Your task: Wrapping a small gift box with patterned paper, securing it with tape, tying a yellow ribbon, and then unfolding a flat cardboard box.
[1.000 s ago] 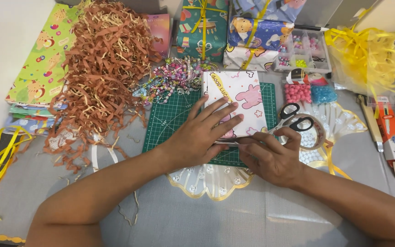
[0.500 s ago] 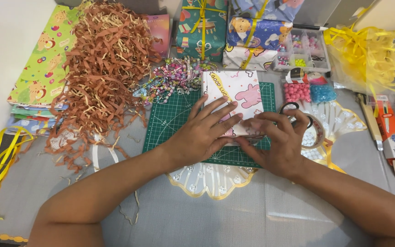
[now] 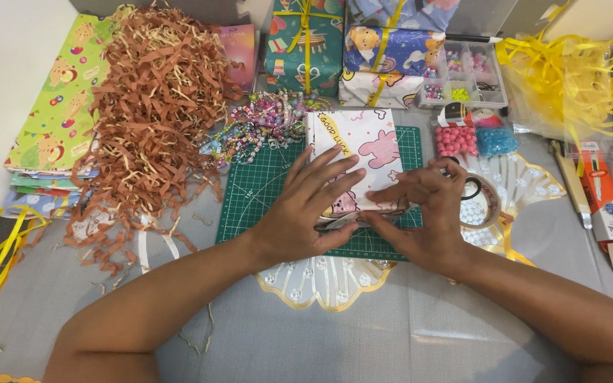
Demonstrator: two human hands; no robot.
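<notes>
both hands press on a small wrapped parcel [image 3: 363,159] lying on the green cutting mat [image 3: 264,191]. the left hand [image 3: 310,213] lies flat, fingers spread, weighing on the paper rather than grasping it; the right hand [image 3: 427,213] curls its fingertips against the near edge. the loose fold could spring open or crease if either hand slips. the wrap is white with pink cartoon shapes and a yellow strip. a tape roll [image 3: 478,202] sits just beside the right hand.
</notes>
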